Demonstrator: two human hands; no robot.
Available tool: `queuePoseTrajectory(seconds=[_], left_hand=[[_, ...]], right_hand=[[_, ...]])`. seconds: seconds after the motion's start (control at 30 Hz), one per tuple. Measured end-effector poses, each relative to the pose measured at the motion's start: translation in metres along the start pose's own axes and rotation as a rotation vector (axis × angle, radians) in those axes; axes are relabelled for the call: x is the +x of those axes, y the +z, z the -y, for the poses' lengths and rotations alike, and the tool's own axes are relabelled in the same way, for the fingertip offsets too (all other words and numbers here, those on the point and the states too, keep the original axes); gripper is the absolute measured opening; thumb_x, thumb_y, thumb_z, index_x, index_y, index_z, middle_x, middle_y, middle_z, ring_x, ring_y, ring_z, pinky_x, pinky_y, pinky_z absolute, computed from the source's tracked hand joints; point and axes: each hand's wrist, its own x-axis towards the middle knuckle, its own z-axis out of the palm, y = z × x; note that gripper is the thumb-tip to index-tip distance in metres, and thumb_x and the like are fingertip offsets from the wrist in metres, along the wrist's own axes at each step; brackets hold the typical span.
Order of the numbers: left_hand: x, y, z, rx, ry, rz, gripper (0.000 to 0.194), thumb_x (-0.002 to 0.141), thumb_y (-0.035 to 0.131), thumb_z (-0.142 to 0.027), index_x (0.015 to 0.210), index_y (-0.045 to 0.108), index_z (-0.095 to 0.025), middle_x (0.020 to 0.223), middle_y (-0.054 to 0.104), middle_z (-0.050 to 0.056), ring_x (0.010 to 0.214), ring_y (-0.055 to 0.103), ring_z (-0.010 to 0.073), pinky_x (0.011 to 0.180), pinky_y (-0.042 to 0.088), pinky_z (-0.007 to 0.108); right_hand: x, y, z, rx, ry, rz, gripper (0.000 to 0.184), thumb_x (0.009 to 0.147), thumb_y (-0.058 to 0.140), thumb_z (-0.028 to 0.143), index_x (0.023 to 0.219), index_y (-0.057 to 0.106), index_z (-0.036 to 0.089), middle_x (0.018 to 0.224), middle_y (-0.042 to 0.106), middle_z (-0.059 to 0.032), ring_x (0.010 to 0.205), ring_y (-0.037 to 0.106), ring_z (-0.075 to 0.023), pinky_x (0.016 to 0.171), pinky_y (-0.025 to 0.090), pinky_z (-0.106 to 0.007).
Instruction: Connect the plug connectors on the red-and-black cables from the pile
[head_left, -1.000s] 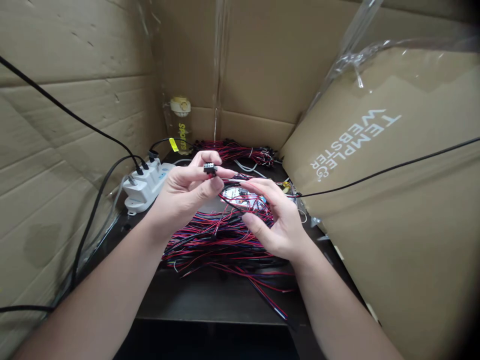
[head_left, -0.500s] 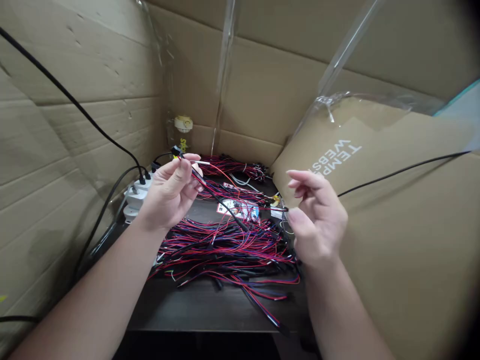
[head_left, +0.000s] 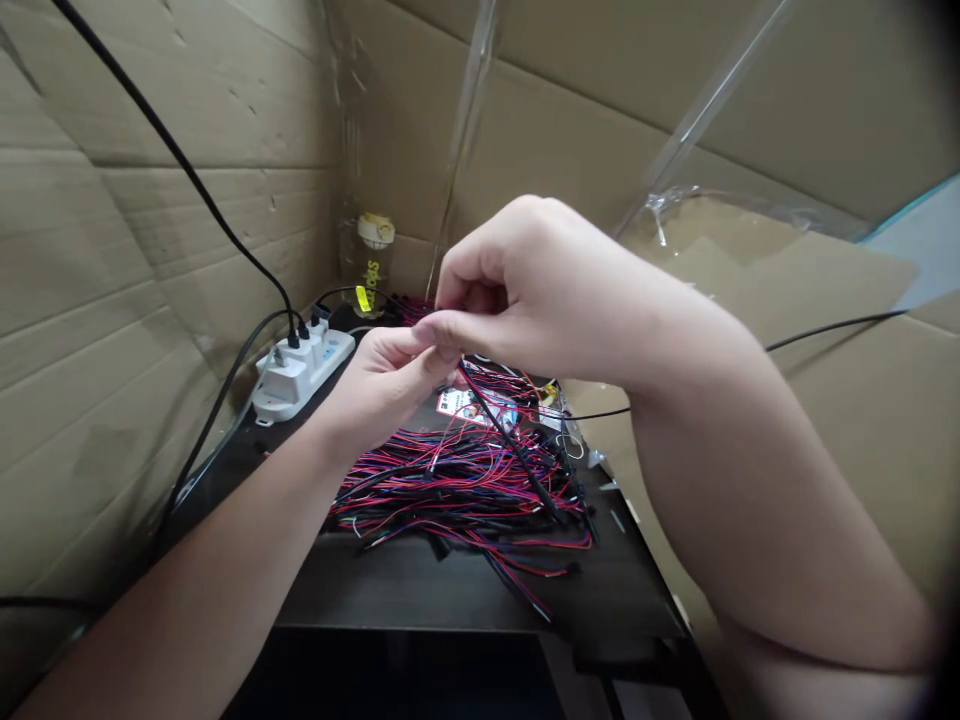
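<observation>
My left hand (head_left: 382, 385) is closed around the upper end of a red and black wire lead (head_left: 501, 435) that slopes down to the right into the pile. My right hand (head_left: 525, 285) is raised in front of the camera, fingers curled in a pinch that meets the left fingertips at the lead's top end; what sits between the fingertips is hidden. Below both hands a loose pile of red and black wires (head_left: 465, 485) lies on the dark table (head_left: 420, 590). A second bundle of the same wires (head_left: 409, 310) lies at the back, partly hidden by my hands.
A white power strip (head_left: 300, 370) with black plugs and cables sits at the left of the table. Cardboard walls enclose the left, back and right. A clear bottle with a yellow cap (head_left: 373, 255) stands in the back corner. A thin black cable (head_left: 832, 328) crosses the right cardboard.
My right hand has risen from the right side and swung left to meet the left hand's fingertips. The left hand has stayed near the same spot, still holding the lead.
</observation>
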Motion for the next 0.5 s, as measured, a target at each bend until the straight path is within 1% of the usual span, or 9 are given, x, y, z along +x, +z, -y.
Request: queuePoseTrajectory(seconds=[0.1, 0.17, 0.2, 0.23, 0.27, 0.3, 0.37, 0.43, 0.5], left_hand=[[0.001, 0.000, -0.001, 0.162, 0.057, 0.046, 0.033, 0.092, 0.071, -0.053, 0.101, 0.080, -0.023, 0.088, 0.068, 0.005, 0.080, 0.062, 0.0163, 0.077, 0.056, 0.032], [0.002, -0.001, 0.000, 0.355, 0.110, 0.088, 0.043, 0.094, 0.067, -0.052, 0.125, 0.073, -0.023, 0.113, 0.068, 0.009, 0.100, 0.063, 0.0204, 0.089, 0.056, 0.036], [0.002, -0.002, 0.002, 0.457, 0.120, 0.114, 0.049, 0.095, 0.065, -0.050, 0.135, 0.068, -0.022, 0.123, 0.065, 0.011, 0.109, 0.062, 0.0230, 0.096, 0.054, 0.038], [0.003, -0.003, 0.005, 0.547, 0.114, 0.142, 0.052, 0.096, 0.063, -0.049, 0.141, 0.063, -0.022, 0.131, 0.062, 0.013, 0.118, 0.059, 0.0256, 0.101, 0.053, 0.041], [0.003, -0.004, 0.009, 0.619, 0.094, 0.173, 0.054, 0.098, 0.060, -0.049, 0.145, 0.058, -0.022, 0.138, 0.058, 0.014, 0.125, 0.056, 0.0281, 0.106, 0.050, 0.044], [0.003, -0.005, 0.013, 0.670, 0.063, 0.204, 0.056, 0.099, 0.057, -0.048, 0.148, 0.054, -0.021, 0.144, 0.055, 0.016, 0.132, 0.053, 0.0302, 0.110, 0.048, 0.048], [0.002, -0.006, 0.022, 0.739, -0.001, 0.266, 0.062, 0.100, 0.054, -0.048, 0.154, 0.045, -0.019, 0.153, 0.047, 0.018, 0.141, 0.046, 0.0330, 0.116, 0.043, 0.052], [0.001, -0.006, 0.029, 0.797, -0.053, 0.314, 0.068, 0.099, 0.055, -0.049, 0.157, 0.038, -0.017, 0.159, 0.041, 0.019, 0.147, 0.040, 0.0339, 0.121, 0.038, 0.054], [-0.001, -0.006, 0.035, 0.884, -0.086, 0.351, 0.073, 0.098, 0.057, -0.048, 0.159, 0.034, -0.015, 0.162, 0.040, 0.020, 0.150, 0.037, 0.0339, 0.124, 0.035, 0.054]], right_hand=[[0.000, -0.019, 0.002, -0.053, 0.083, -0.032, 0.025, 0.081, 0.078, 0.014, 0.057, 0.073, 0.013, 0.041, 0.048, 0.0092, 0.043, 0.037, 0.0023, 0.042, 0.023, -0.013], [-0.005, -0.036, -0.005, -0.090, 0.191, -0.165, 0.021, 0.081, 0.073, 0.013, 0.061, 0.074, 0.009, 0.038, 0.043, 0.0115, 0.043, 0.030, 0.0056, 0.045, 0.019, -0.011], [-0.007, -0.045, -0.011, -0.084, 0.256, -0.264, 0.019, 0.082, 0.071, 0.017, 0.067, 0.076, 0.008, 0.042, 0.049, 0.0114, 0.045, 0.031, 0.0060, 0.047, 0.020, -0.014], [-0.010, -0.053, -0.019, -0.039, 0.309, -0.385, 0.018, 0.084, 0.068, 0.021, 0.077, 0.078, 0.007, 0.053, 0.061, 0.0100, 0.049, 0.041, 0.0044, 0.050, 0.026, -0.019], [-0.012, -0.060, -0.028, 0.029, 0.285, -0.470, 0.022, 0.084, 0.065, 0.025, 0.083, 0.076, 0.006, 0.068, 0.069, 0.0083, 0.061, 0.056, -0.0004, 0.055, 0.032, -0.025], [-0.013, -0.065, -0.036, 0.075, 0.262, -0.521, 0.029, 0.084, 0.063, 0.033, 0.087, 0.074, 0.006, 0.079, 0.071, 0.0079, 0.078, 0.065, -0.0091, 0.058, 0.033, -0.031], [-0.013, -0.071, -0.048, 0.101, 0.322, -0.632, 0.024, 0.084, 0.061, 0.031, 0.076, 0.067, 0.009, 0.077, 0.069, 0.0076, 0.090, 0.068, -0.0159, 0.059, 0.034, -0.034], [-0.010, -0.071, -0.052, 0.148, 0.376, -0.723, 0.022, 0.086, 0.058, 0.020, 0.065, 0.060, 0.012, 0.064, 0.063, 0.0073, 0.077, 0.067, -0.0102, 0.056, 0.032, -0.031], [-0.008, -0.070, -0.052, 0.267, 0.321, -0.722, 0.031, 0.088, 0.053, 0.012, 0.058, 0.049, 0.017, 0.052, 0.056, 0.0091, 0.057, 0.057, -0.0008, 0.052, 0.030, -0.025]])
